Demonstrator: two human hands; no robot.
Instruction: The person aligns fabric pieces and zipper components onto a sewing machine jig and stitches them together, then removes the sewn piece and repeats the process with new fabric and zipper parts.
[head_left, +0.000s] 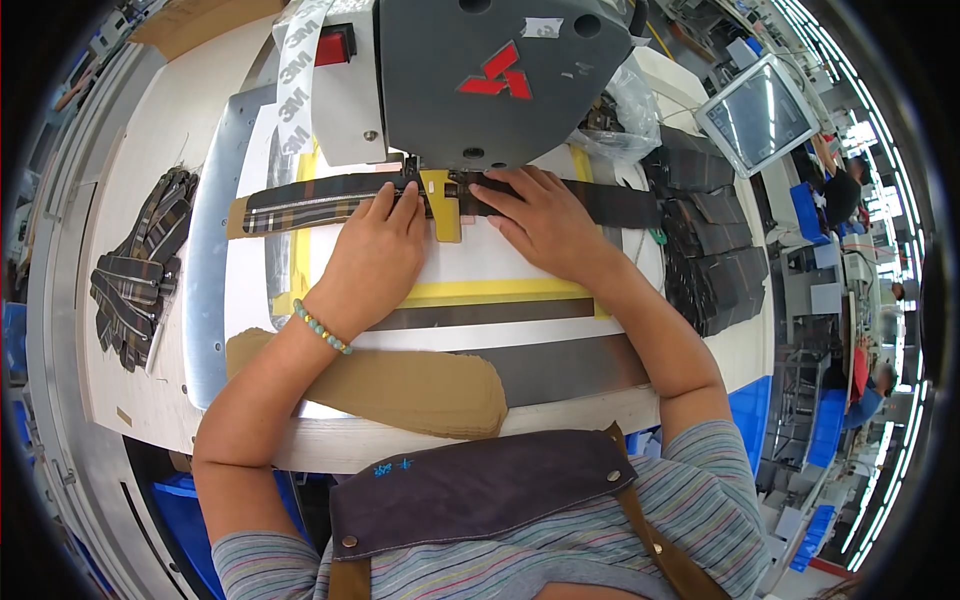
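Observation:
A long dark strip of fabric (620,205) runs crosswise under the grey head of what looks like a sewing machine (490,110). Its left part shows a plaid piece (310,213) lying over a tan edge. My left hand (380,250) rests on the strip left of a yellow machine part (441,210), fingers stretched forward and pressing down. On the other side of that part, my right hand (548,222) lies with spread fingers on the dark portion. Neither hand grips anything. The machine's head hides what is directly beneath it.
Plaid fabric pieces (145,270) are heaped at the left. Dark fabric stacks (710,235) lie at the right, below a tilted screen (757,115). A tan cardboard-like piece (400,392) lies near the front edge. Yellow tape (500,291) borders the white work area.

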